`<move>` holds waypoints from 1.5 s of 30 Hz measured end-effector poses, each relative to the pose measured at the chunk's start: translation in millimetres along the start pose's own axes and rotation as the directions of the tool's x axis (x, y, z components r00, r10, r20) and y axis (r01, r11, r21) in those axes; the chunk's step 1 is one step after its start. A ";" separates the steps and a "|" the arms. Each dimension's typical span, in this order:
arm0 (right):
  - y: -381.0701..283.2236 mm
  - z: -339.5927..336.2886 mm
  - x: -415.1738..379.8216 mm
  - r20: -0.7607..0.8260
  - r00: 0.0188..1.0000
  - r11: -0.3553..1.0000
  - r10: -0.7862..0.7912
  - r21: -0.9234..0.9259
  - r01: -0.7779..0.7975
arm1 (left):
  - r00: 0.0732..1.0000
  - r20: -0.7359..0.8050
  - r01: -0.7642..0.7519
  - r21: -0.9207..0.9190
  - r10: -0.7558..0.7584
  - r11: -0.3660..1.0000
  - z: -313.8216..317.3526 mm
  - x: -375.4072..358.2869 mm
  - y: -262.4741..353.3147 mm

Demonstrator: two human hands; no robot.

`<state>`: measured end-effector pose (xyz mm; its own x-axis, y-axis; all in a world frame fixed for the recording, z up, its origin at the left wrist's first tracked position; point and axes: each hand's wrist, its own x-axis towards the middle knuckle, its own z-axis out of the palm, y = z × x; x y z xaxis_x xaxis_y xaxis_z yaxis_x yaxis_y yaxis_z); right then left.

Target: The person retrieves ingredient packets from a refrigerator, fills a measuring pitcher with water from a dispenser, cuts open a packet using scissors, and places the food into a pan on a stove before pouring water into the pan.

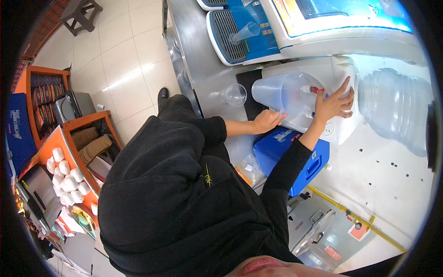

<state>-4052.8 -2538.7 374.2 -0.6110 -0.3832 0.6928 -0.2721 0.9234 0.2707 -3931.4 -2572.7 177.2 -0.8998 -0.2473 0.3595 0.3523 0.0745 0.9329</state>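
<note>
The view is turned on its side, so upright things lie sideways in it. My left hand (268,121) is closed at the side of a translucent plastic pitcher (272,88). The pitcher's wide mouth sits under the taps of a white water dispenser (340,69). With its fingers spread against the dispenser's front, my right hand (333,102) has its thumb at the red tap (315,89). A second tap (309,114) is beside my right wrist. Behind the fingers, a large clear water bottle (394,106) sits on the dispenser.
A clear cup (234,94) stands on the steel counter (196,46). Beside the dispenser are a blue cooler box (274,150) and a drink machine (350,39). Another clear cup (247,31) rests on the machine's drip tray. Behind me, wrapped white bundles (69,183) lie on an orange unit.
</note>
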 end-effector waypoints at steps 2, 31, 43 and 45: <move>0.2 1.0 -0.1 -0.003 1.000 1.000 -0.001 0.004 0.001 | 1.000 0.008 0.018 -0.013 -0.018 1.000 0.4 -0.1 -0.5; -3.0 -0.6 1.0 0.009 1.000 1.000 0.005 0.023 -0.005 | 0.999 -0.023 -0.035 -0.013 0.034 0.999 4.3 -0.9 -2.7; -1.7 1.5 0.5 0.010 1.000 1.000 0.005 0.022 -0.005 | 0.998 -0.040 -0.038 -0.005 0.038 0.999 6.1 -0.1 -1.8; -0.5 3.2 0.6 0.004 1.000 0.999 -0.002 0.032 0.002 | 0.998 -0.038 -0.043 -0.001 0.043 0.999 5.7 -0.1 -2.3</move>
<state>-4055.4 -2539.5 372.4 -0.6130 -0.3850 0.6899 -0.2969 0.9215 0.2505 -3933.6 -2567.3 175.2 -0.8737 -0.2801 0.3978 0.3905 0.0841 0.9168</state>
